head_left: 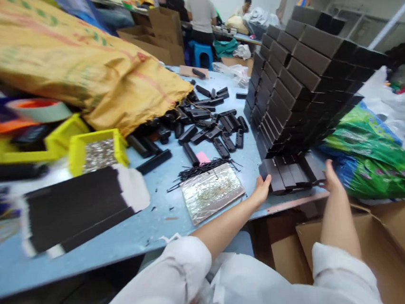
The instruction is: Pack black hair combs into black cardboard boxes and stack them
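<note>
Carton [391, 253], brown, open, below the desk's [115, 256] near edge, right side. Box row [290, 172]: several small dark boxes side by side, at the near edge toward the right corner, both hands on it. Left hand [263, 189] on its left end, thumb and fingers narrow against the box. Right hand [330, 179] on the right end, thumb up, rest of fingers partly hidden; row pinched between the two. Row's long axis runs left-right, roughly along the near edge. Small pale marks on the tops, too small to read.

Foil pad [213, 194] near the same edge, left of left hand; black ties [204, 169] along its far side, pink slip [203, 157] just beyond. Flat black box [79, 209] at desk left, white flaps out. Yellow bin [121, 150] behind it, small metal bits inside.

Box stack [296, 85], tall, dark, right behind the row. Green bag [377, 149] right of it, print blurred. Black casings [217, 126] scattered mid-desk, pointing all ways. Yellow sack [108, 65] over the left side, red and green print, illegible.

Far back: person [201, 13] by a blue stool [202, 54].
</note>
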The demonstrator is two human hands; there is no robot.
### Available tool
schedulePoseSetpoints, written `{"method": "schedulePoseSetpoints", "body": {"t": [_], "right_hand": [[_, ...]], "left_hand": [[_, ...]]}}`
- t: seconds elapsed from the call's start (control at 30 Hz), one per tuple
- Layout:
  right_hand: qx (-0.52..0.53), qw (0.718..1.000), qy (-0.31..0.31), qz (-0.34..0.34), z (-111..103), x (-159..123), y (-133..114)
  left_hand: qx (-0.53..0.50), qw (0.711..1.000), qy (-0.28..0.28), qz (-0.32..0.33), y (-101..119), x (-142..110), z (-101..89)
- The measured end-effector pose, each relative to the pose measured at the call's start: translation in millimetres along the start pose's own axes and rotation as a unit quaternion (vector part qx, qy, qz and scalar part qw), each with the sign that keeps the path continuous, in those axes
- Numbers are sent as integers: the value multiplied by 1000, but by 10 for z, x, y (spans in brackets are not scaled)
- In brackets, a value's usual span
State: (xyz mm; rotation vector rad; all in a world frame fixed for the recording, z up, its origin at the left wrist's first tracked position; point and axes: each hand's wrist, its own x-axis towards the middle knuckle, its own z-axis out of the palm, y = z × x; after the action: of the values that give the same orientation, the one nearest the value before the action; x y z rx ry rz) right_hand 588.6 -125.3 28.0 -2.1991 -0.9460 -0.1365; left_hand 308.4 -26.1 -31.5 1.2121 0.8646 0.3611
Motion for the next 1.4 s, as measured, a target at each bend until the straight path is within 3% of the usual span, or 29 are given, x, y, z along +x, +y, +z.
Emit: {"method": "schedulePoseSetpoints", "body": {"t": [0.1, 0.17, 0.2, 0.23, 0.27, 0.3, 0.37, 0.43, 0.47, 0.53, 0.63, 0.67, 0.77, 0.87, 0.93, 1.03, 1.07, 1.1, 1.17, 1.27, 1.33, 1.4], "right_hand": [[29, 993, 112, 8, -35, -353, -349], [70, 970, 234, -11, 17, -762, -639], [104, 957, 267, -36, 89, -1000, -804], [141, 956, 245, -71, 198, -1242, -981], [175, 962, 174, -114, 345, -1472, -1171], [205, 964, 64, -159, 525, -1675, -1372], [240, 926, -175, -232, 963, -1950, -1803], [261, 883, -308, -241, 1448, -2020, -2257], [268, 877, -330, -224, 1690, -1986, -2484], [254, 892, -327, -181, 2140, -1820, -2912], [164, 923, -319, -140, 2656, -1502, -3395], [140, 927, -322, -128, 2771, -1415, -3497], [135, 926, -337, -102, 2931, -1283, -3629], [194, 913, -346, -93, 2835, -1363, -3570], [293, 864, -403, -63, 2661, -1509, -3453], [447, 726, -521, 27, 2329, -1774, -3184], [470, 696, -541, 49, 2221, -1854, -3080], [471, 695, -541, 57, 2119, -1923, -2975], [429, 752, -500, 31, 1943, -2022, -2783], [281, 856, -424, -93, 1745, -2086, -2565], [192, 875, -407, -178, 1655, -2101, -2466], [163, 881, -391, -210, 1603, -2110, -2391]], "left_hand": [[-26, 998, -30, 43, 19, -384, -735], [-37, 995, -64, 74, 39, -693, -1448], [-25, 995, -55, 77, 56, -842, -1846], [-8, 997, -20, 80, 78, -981, -2255], [10, 994, 57, 96, 107, -1108, -2661], [34, 981, 154, 116, 139, -1223, -3051], [114, 920, 347, 142, 201, -1431, -3724], [216, 858, 449, 124, 232, -1625, -4187], [268, 843, 455, 106, 229, -1718, -4327], [361, 837, 405, 75, 182, -1892, -4438], [466, 830, 300, 67, 75, -2086, -4352], [478, 823, 297, 78, 54, -2115, -4317], [477, 796, 357, 103, 104, -2014, -4354], [474, 787, 387, 74, 295, -1617, -4617], [474, 796, 372, 49, 421, -1285, -4808], [463, 811, 356, 14, 517, -907, -4978], [460, 815, 352, 6, 524, -841, -5008], [457, 818, 349, 2, 524, -805, -5035], [452, 821, 348, 6, 518, -801, -5094], [438, 825, 356, 34, 543, -886, -5170], [419, 828, 367, 64, 579, -964, -5122], [383, 833, 386, 100, 592, -1063, -4901]]}}
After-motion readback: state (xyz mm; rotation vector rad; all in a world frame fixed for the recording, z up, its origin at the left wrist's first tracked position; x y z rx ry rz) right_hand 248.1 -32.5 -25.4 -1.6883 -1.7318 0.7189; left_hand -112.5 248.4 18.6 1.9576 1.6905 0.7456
